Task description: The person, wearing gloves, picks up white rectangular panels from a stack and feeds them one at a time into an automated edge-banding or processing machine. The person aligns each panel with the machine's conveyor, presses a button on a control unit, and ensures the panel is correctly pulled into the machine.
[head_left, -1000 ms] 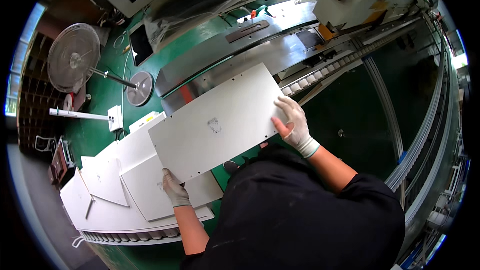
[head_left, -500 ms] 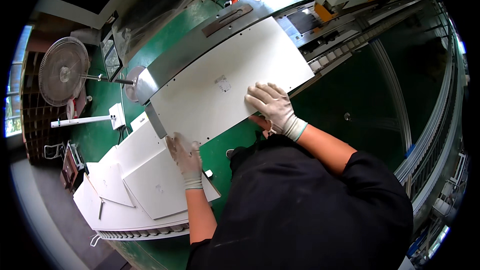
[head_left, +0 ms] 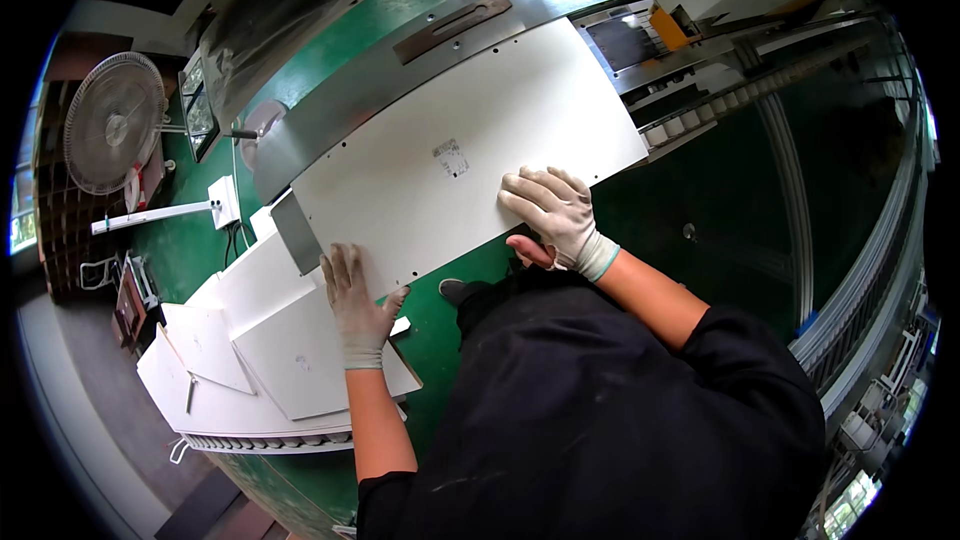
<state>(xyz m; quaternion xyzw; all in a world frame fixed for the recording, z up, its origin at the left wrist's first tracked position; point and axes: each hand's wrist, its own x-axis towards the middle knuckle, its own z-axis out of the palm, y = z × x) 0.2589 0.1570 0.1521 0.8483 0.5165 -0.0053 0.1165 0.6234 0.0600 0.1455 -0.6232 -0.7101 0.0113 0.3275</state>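
A white rectangular panel (head_left: 400, 200) with small dark holes along its edges and a printed label (head_left: 450, 157) lies flat along a grey metal guide rail (head_left: 350, 105). My right hand (head_left: 560, 220), in a pale glove with bare thumb showing, rests flat-fingered on the panel's near edge, the thumb hanging just off it. At the panel's near left corner is my gloved left hand (head_left: 358, 305). Its fingers are stretched and touch the corner, with the thumb apart. Left of that corner, a grey metal plate (head_left: 295, 233) shows beside the panel's end.
More white panels (head_left: 295, 365) lie stacked on a roller stand at lower left. A standing fan (head_left: 116, 128) and a white arm on a post (head_left: 160, 215) are at far left. Machine parts and a roller track (head_left: 700, 117) lie beyond the panel's right end. Metal rails (head_left: 860, 280) curve along the right.
The panel has slid slightly right along the guide rail. My right hand has moved with it, while my left hand has shifted a little left and up. The whole view has shifted somewhat.
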